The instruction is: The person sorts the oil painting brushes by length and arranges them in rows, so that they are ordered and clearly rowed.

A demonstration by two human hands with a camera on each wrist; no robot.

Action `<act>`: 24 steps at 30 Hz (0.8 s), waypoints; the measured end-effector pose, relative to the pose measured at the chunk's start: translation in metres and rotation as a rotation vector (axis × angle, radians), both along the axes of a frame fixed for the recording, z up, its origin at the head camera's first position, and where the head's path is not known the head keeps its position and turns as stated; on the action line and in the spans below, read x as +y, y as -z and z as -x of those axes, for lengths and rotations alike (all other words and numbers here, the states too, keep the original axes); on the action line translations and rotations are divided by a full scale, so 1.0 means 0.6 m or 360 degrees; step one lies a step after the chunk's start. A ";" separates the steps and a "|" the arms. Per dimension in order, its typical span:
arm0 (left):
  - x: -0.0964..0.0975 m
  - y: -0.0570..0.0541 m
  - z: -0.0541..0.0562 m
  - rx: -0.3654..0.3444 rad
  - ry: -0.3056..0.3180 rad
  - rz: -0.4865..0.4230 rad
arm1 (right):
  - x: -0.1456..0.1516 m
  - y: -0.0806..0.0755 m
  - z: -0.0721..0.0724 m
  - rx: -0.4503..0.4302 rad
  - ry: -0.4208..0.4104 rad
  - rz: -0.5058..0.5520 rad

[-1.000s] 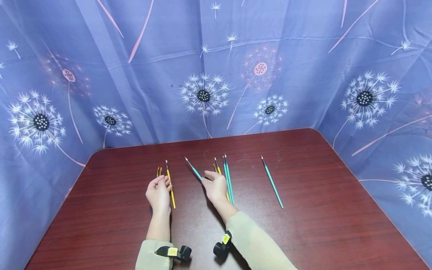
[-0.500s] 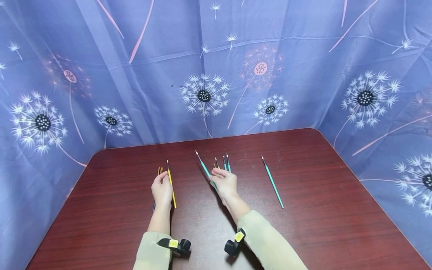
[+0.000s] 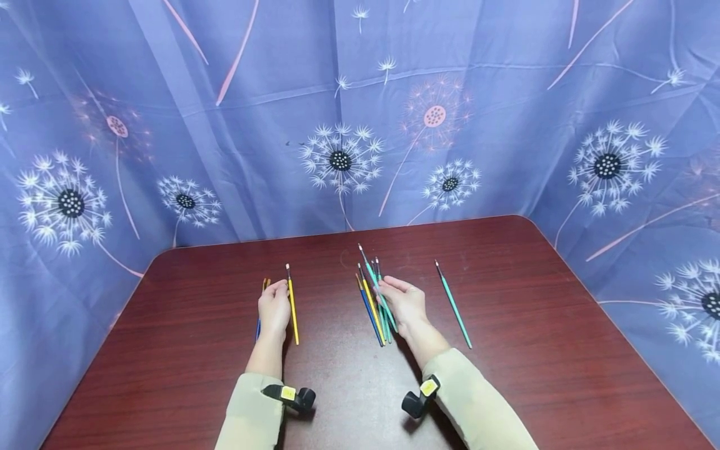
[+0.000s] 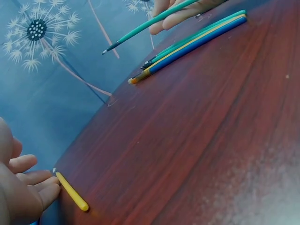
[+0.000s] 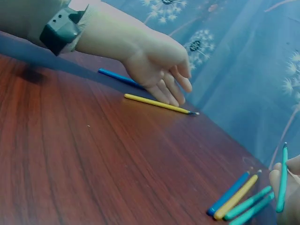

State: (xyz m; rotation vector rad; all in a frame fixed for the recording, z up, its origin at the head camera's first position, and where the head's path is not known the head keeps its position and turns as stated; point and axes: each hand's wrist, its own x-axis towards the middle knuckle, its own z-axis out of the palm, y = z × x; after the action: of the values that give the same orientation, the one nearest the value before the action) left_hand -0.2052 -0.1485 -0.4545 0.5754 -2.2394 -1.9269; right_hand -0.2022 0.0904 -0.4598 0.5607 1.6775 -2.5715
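Observation:
My right hand (image 3: 410, 306) pinches a teal paintbrush (image 3: 368, 265) between thumb and fingers, tilted over a row of brushes. In the right wrist view that held teal paintbrush (image 5: 283, 180) stands clear of the table. Under and beside it lie a blue paintbrush (image 3: 371, 315), a yellow paintbrush (image 3: 368, 294) and teal paintbrushes (image 5: 248, 206), close together. My left hand (image 3: 274, 307) rests at the left, fingers fairly straight, their tips touching a second yellow paintbrush (image 3: 294, 315) on the table. Beyond that hand, a blue paintbrush (image 3: 259, 328) is partly covered by it.
Another teal paintbrush (image 3: 454, 309) lies alone to the right of my right hand. Everything lies on a dark red wooden table (image 3: 534, 350), with a blue dandelion-print curtain (image 3: 270, 156) behind its far edge.
My right hand has carried the teal paintbrush rightward to above the row of brushes. My left hand has shifted slightly right, and the yellow paintbrush at its fingertips has slid right too.

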 end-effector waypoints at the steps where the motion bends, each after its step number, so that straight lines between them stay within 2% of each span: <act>1: 0.002 0.001 0.001 0.0007 -0.0004 0.0002 | 0.005 0.001 0.000 0.0001 0.0000 0.0014; 8: 0.012 0.007 0.010 0.0038 0.0017 -0.0026 | 0.031 0.005 0.000 0.0014 0.0003 0.0091; 15: 0.019 0.006 0.012 0.0047 0.0020 0.0003 | 0.056 0.006 -0.005 0.0013 -0.0096 0.0095; 24: 0.041 -0.004 -0.002 0.0113 -0.0070 0.0213 | 0.093 0.001 -0.011 0.0014 -0.0242 0.0024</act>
State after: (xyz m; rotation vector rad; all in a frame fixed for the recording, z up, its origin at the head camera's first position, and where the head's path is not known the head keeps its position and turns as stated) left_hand -0.2040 -0.1241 -0.4521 0.5242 -2.2700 -1.7329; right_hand -0.1954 0.1459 -0.4603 0.4043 1.6330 -2.4816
